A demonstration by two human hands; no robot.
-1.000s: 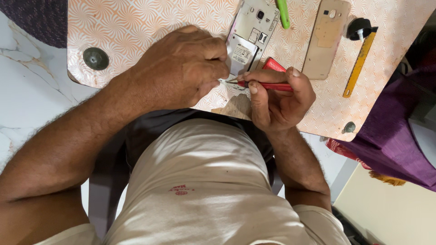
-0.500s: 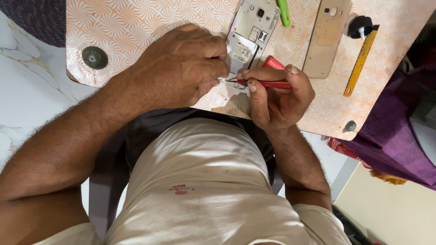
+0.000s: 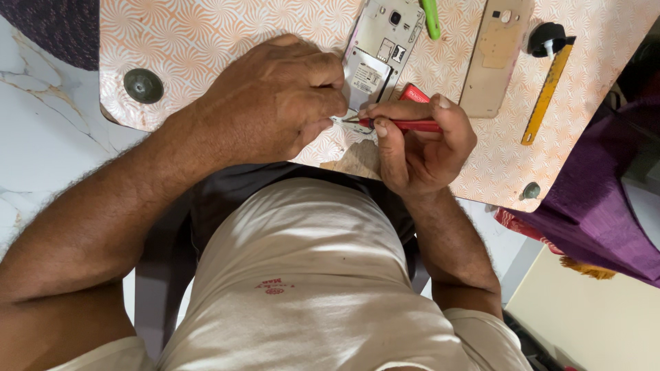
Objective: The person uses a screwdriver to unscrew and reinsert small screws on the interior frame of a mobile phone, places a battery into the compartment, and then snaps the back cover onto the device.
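An opened phone body (image 3: 379,51) with its back removed lies on a small table with an orange-and-white swirl top (image 3: 206,41). My left hand (image 3: 275,103) rests over the phone's lower left corner and pinches it there. My right hand (image 3: 419,141) grips a red-handled screwdriver (image 3: 405,125), whose tip points left at the phone's bottom edge, right beside my left fingertips. The spot under the tip is partly hidden by my fingers.
A gold back cover (image 3: 496,55) lies right of the phone. A green pry tool (image 3: 431,17) sits between them, a yellow-handled tool with a black knob (image 3: 546,75) further right. Purple cloth (image 3: 605,206) hangs at the right; white marble floor (image 3: 41,137) at the left.
Both hands stay at the phone's bottom edge. The screwdriver handle has shifted very slightly; nothing else has moved.
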